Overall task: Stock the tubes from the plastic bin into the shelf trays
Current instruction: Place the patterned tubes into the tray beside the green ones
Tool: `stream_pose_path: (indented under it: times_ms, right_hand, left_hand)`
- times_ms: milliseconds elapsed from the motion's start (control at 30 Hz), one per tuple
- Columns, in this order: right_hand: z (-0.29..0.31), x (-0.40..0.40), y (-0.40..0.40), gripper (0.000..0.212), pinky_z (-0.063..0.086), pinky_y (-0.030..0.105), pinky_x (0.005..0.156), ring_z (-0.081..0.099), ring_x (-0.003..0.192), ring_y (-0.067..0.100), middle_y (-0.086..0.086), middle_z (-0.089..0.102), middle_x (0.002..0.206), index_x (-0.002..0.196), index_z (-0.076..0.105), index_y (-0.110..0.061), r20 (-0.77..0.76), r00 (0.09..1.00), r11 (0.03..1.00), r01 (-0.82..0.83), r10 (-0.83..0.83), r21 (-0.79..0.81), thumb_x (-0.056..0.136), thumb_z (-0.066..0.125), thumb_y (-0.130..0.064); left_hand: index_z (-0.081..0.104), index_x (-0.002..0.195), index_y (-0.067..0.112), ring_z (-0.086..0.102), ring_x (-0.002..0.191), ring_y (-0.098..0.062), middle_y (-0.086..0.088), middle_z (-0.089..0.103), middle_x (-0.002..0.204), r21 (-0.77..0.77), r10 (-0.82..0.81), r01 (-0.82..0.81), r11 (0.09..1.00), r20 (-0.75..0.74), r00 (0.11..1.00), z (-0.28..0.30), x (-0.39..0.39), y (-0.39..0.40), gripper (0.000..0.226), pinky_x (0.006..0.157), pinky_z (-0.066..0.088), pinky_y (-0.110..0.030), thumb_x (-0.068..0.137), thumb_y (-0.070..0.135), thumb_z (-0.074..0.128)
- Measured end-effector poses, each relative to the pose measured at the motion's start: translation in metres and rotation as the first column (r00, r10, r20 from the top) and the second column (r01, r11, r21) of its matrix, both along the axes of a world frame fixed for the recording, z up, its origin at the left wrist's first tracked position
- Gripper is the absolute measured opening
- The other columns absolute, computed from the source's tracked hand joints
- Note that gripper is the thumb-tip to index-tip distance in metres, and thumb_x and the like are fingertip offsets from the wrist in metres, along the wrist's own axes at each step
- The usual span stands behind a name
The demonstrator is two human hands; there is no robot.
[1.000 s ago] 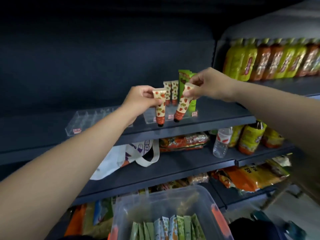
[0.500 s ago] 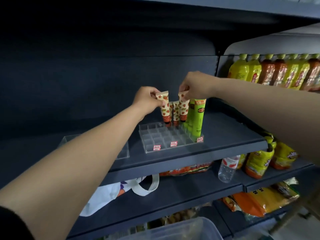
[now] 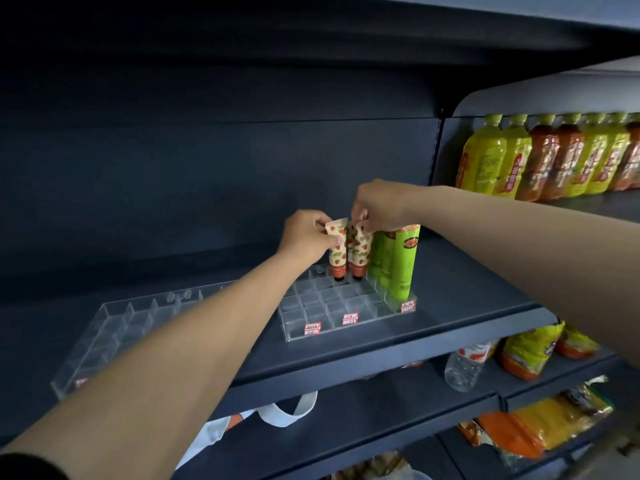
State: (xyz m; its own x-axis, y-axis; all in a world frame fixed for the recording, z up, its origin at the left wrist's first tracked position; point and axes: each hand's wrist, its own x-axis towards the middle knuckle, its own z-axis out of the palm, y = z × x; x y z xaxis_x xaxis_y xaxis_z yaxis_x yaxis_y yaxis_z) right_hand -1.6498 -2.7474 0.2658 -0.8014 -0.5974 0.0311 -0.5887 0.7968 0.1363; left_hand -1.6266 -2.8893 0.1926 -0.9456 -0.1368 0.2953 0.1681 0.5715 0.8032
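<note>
A row of yellow and orange drink bottles (image 3: 554, 157) lines the upper right shelf, a clear water bottle (image 3: 464, 370) lies beside yellow-orange packs (image 3: 530, 355) one shelf lower, and a white bag (image 3: 221, 433) sits below left, orange-yellow snack bags (image 3: 533, 427) below right.

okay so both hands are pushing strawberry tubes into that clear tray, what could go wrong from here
The left hand and right hand each pinch a cream strawberry-print tube by its top, close together; they may knock each other. The tall green tubes stand right beside them and could tip. The clear divided acrylic tray may slide.
</note>
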Motion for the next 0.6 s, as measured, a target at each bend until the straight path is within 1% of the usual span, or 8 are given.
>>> stream_pose_path:
  times_ms: [133, 233, 333, 400, 467, 533, 600]
  right_hand:
    - [-0.005, -0.005, -0.003, 0.027, 0.047, 0.029, 0.081, 0.059, 0.103, 0.024, 0.005, 0.064, 0.116, 0.112, 0.067, -0.014, 0.009, 1.000, 1.000, 0.003, -0.003, 0.012, 0.087, 0.062, -0.010]
    - [-0.005, -0.009, -0.003, 0.025, 0.047, 0.029, 0.078, 0.060, 0.099, 0.024, 0.005, 0.066, 0.112, 0.110, 0.067, -0.012, 0.002, 1.000, 0.999, 0.007, -0.007, 0.040, 0.087, 0.060, -0.008]
    - [-0.005, -0.010, -0.002, 0.025, 0.052, 0.035, 0.084, 0.062, 0.098, 0.025, 0.006, 0.068, 0.111, 0.107, 0.068, -0.010, -0.001, 1.000, 0.998, -0.005, 0.005, 0.066, 0.086, 0.057, -0.004]
    - [-0.006, -0.011, -0.002, 0.027, 0.051, 0.038, 0.088, 0.061, 0.102, 0.026, 0.007, 0.067, 0.113, 0.109, 0.067, -0.009, 0.001, 1.000, 0.997, 0.007, -0.007, 0.072, 0.086, 0.055, -0.003]
    - [-0.006, -0.012, -0.003, 0.027, 0.052, 0.040, 0.087, 0.062, 0.101, 0.029, 0.011, 0.068, 0.111, 0.108, 0.068, -0.006, 0.007, 1.000, 0.997, 0.020, -0.021, 0.072, 0.085, 0.053, -0.001]
    - [-0.005, -0.013, -0.004, 0.026, 0.052, 0.040, 0.082, 0.062, 0.097, 0.031, 0.014, 0.068, 0.106, 0.103, 0.068, -0.002, 0.015, 0.999, 0.998, 0.028, -0.029, 0.063, 0.084, 0.051, 0.000]
    - [-0.006, -0.015, -0.006, 0.022, 0.049, 0.038, 0.069, 0.061, 0.084, 0.032, 0.016, 0.068, 0.094, 0.091, 0.067, 0.002, 0.011, 0.999, 0.997, 0.029, -0.030, 0.074, 0.082, 0.048, 0.003]
  left_hand:
    - [0.070, 0.095, 0.007, 0.056, 0.069, -0.005, 0.002, 0.063, 0.082, -0.005, 0.010, -0.010, 1.000, 0.004, 1.000, -0.006, -0.003, 0.005, 0.021, 0.054, 0.039, -0.010, 0.074, 0.003, 0.074]
    - [0.069, 0.093, 0.008, 0.060, 0.074, -0.010, 0.000, 0.064, 0.083, -0.002, 0.021, -0.021, 1.000, 0.009, 1.000, -0.012, -0.005, 0.008, 0.021, 0.055, 0.041, -0.012, 0.074, 0.003, 0.074]
    - [0.069, 0.091, 0.010, 0.065, 0.080, -0.015, -0.004, 0.069, 0.087, 0.005, 0.049, -0.049, 0.999, 0.010, 0.999, -0.016, -0.007, 0.010, 0.019, 0.063, 0.048, -0.020, 0.073, 0.004, 0.074]
    - [0.069, 0.092, 0.010, 0.064, 0.080, -0.014, -0.005, 0.070, 0.091, 0.001, 0.054, -0.054, 0.999, 0.019, 0.998, -0.017, -0.008, 0.010, 0.020, 0.065, 0.048, -0.022, 0.074, 0.005, 0.074]
    - [0.069, 0.094, 0.009, 0.064, 0.082, -0.015, -0.006, 0.070, 0.093, -0.003, 0.051, -0.051, 0.999, 0.020, 0.999, -0.018, -0.008, 0.011, 0.022, 0.067, 0.049, -0.023, 0.074, 0.005, 0.075]
    - [0.069, 0.096, 0.008, 0.065, 0.084, -0.017, -0.007, 0.071, 0.095, 0.004, 0.061, -0.061, 0.998, 0.021, 0.998, -0.020, -0.007, 0.012, 0.024, 0.068, 0.049, -0.024, 0.074, 0.005, 0.075]
    - [0.069, 0.099, 0.007, 0.065, 0.084, -0.017, -0.008, 0.070, 0.097, 0.017, 0.080, -0.080, 0.997, 0.017, 0.997, -0.021, -0.007, 0.013, 0.026, 0.070, 0.050, -0.025, 0.074, 0.006, 0.075]
